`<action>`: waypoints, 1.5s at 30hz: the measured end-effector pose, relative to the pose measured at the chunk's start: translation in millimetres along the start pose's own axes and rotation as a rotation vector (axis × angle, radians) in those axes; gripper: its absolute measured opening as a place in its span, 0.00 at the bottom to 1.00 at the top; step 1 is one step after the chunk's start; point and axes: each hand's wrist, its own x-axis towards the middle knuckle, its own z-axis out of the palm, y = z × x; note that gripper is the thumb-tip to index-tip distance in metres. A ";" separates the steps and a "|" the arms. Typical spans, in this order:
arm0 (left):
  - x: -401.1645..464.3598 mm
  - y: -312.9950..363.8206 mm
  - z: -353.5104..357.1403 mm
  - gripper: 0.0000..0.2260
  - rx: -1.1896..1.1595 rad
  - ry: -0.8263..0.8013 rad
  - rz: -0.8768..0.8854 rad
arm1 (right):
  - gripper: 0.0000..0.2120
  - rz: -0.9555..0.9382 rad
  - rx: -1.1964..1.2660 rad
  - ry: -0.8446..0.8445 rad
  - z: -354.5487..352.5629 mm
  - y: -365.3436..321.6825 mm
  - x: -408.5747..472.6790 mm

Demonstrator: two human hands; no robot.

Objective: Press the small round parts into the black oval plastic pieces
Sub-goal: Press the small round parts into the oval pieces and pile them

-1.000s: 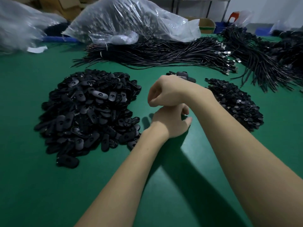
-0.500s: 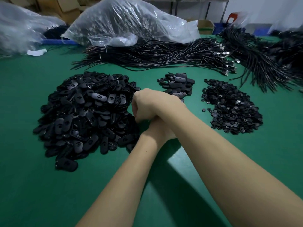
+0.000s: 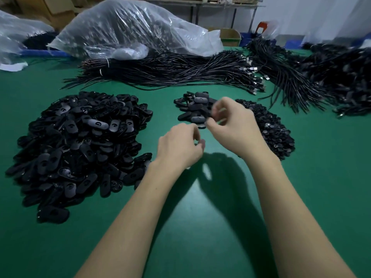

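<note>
Both bare forearms reached forward over the green felt-like table top (image 3: 200, 227), and the hands hung just above it, close together but apart. The left hand (image 3: 178, 146) was loosely curled with its fingers bent inward toward the palm; whether it held anything could not be told. The right hand (image 3: 230, 121) was raised a little farther out, blurred, its thumb and fingertips drawn near one another over the near edge of a small heap of black oval plastic pieces (image 3: 194, 107); whether a piece was pinched there could not be told either. That small heap lay just beyond the hands, between two bigger ones. To the left spread a large mound of black oval plastic pieces (image 3: 80, 141), many showing a small notch or hole, and its right edge lay just beside the left wrist. To the right, partly hidden behind the right hand and wrist, lay a flatter pile of small round black parts (image 3: 275, 133). Farther back a long bundle of thin black cables (image 3: 170, 71) ran across the table, with metal-tipped ends toward the right, and more tangled black cables (image 3: 321, 77) filled the far right corner. Behind the bundle sat a big clear plastic bag (image 3: 130, 29) of dark contents, another clear bag (image 3: 16, 37) at the far left. The hands cast a dark shadow on the cloth below them.
</note>
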 end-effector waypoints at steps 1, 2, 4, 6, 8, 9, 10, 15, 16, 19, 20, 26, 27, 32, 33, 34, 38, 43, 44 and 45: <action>0.2 -2.5 0.4 0.06 -0.055 0.028 0.007 | 0.09 0.045 0.013 0.016 -3.1 13.5 -5.5; 0.2 -3.4 0.7 0.06 -0.093 0.031 0.020 | 0.08 0.076 0.021 0.009 -5.8 25.5 -11.0; 0.8 -2.9 2.3 0.06 -0.226 0.019 0.050 | 0.08 0.107 0.047 -0.035 -8.5 42.8 -19.5; -0.1 0.5 4.1 0.08 -0.359 -0.021 0.087 | 0.08 0.122 0.076 -0.059 -10.5 51.3 -24.9; -1.2 4.9 3.9 0.10 -0.438 -0.075 0.117 | 0.09 0.112 0.118 -0.055 -11.7 53.5 -26.6; -1.7 5.8 4.1 0.10 -0.455 -0.097 0.126 | 0.09 0.106 0.135 -0.049 -11.5 53.6 -26.8; -2.6 7.1 3.7 0.09 -0.462 -0.110 0.135 | 0.09 0.098 0.148 -0.040 -10.7 53.6 -26.9; -3.9 6.7 5.6 0.07 -0.508 -0.105 0.128 | 0.11 0.093 0.176 -0.118 -12.9 54.0 -25.5; -3.6 6.0 5.4 0.07 -0.511 -0.095 0.119 | 0.11 0.112 0.158 -0.153 -15.7 55.4 -25.0; -2.1 4.1 5.1 0.08 -0.521 -0.069 0.102 | 0.10 0.221 0.002 -0.064 -27.4 64.5 -22.9; -1.8 3.6 4.9 0.08 -0.527 -0.065 0.099 | 0.08 0.262 -0.087 -0.017 -31.4 66.6 -22.7; -1.0 3.5 6.4 0.08 -0.571 -0.086 0.056 | 0.05 0.363 -0.268 -0.006 -37.5 67.5 -24.9; -0.5 3.2 6.9 0.08 -0.597 -0.094 0.044 | 0.05 0.375 -0.279 -0.007 -36.7 67.3 -25.2; 2.1 0.2 7.3 0.08 -0.720 -0.111 -0.017 | 0.04 0.385 -0.273 0.017 -36.8 66.5 -24.8; 2.6 0.0 7.5 0.08 -0.739 -0.114 -0.026 | 0.05 0.374 -0.256 0.025 -37.0 66.8 -25.0; 3.2 -0.1 7.7 0.07 -0.756 -0.115 -0.035 | 0.06 0.360 -0.233 0.037 -37.2 66.5 -25.2; 5.2 -1.6 8.1 0.05 -0.780 -0.129 -0.047 | 0.12 0.320 -0.006 0.109 -38.7 66.7 -23.8; 5.9 -2.2 7.9 0.06 -0.808 -0.139 -0.070 | 0.11 0.364 0.247 0.099 -44.1 64.5 -25.2; 5.4 -2.0 7.0 0.08 -0.832 -0.138 -0.070 | 0.11 0.372 0.273 0.091 -44.8 63.9 -25.8; 4.7 -2.3 6.0 0.10 -0.849 -0.137 -0.069 | 0.11 0.371 0.277 0.085 -45.0 63.3 -26.3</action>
